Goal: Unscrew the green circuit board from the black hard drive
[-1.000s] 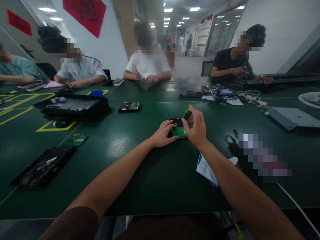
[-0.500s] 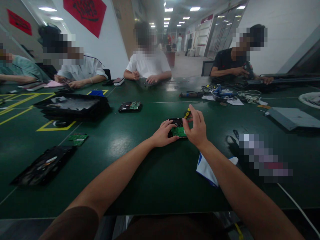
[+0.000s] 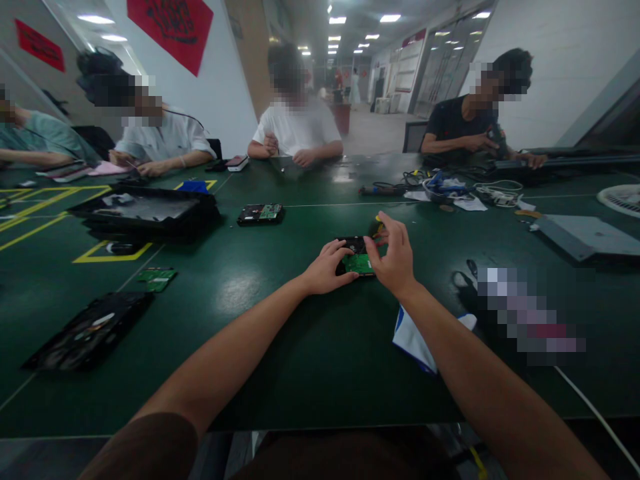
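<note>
Squarely faced a broad green table (image 3: 240, 373), with four people (image 3: 307, 130) seated along its far side. Had a black tray (image 3: 165, 230) to the left, a flat gray case (image 3: 590, 237) well off to the right and a dark assembly (image 3: 90, 330) lying askew near the left edge. Crossed above a white cloth (image 3: 413, 337) with the right forearm. Set the left hand (image 3: 327, 268), half open with thumb parted from fingers, around the left side of a hard drive (image 3: 359, 265) on the table, straight ahead. Raised the right hand (image 3: 393, 257) at its right side, with thumb and fingers curled closely about a screwdriver (image 3: 375, 228). Found the drive pointing bare black end away, green board toward the body; judged its long axis to run lengthwise away, but could not be certain with both side edges partly covered. Noted, well apart leftward, a second drive (image 3: 261, 214) lying crosswise, then a loose board (image 3: 157, 278). Made out only the screwdriver's tilted, dark and yellow handle; could not tell where its tip sat.
</note>
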A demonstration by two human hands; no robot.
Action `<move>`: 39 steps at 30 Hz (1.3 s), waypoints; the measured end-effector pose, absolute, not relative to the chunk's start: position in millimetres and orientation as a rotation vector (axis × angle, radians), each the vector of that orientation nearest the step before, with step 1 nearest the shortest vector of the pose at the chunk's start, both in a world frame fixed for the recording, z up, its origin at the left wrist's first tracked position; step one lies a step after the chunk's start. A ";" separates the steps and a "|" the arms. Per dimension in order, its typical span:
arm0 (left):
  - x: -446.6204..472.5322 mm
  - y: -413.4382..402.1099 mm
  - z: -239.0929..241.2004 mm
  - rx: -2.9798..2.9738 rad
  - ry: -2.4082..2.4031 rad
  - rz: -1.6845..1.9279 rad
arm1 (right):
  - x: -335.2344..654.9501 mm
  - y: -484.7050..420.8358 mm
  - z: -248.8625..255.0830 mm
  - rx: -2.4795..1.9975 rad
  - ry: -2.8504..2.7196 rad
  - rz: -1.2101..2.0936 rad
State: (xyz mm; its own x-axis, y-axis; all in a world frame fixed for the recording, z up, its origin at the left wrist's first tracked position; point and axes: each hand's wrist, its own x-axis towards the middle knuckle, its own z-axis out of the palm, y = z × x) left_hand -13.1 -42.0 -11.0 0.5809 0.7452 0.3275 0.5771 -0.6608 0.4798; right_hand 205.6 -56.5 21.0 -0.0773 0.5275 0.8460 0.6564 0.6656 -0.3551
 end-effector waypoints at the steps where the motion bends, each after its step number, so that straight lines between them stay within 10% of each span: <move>1: -13.1 -42.1 -10.8 2.495 1.080 0.732 | 205.8 -56.2 20.9 -0.960 -1.728 -0.142; 39: -13.3 -41.9 -10.5 2.482 1.088 0.728 | 206.8 -55.0 20.0 -0.976 -1.727 -0.120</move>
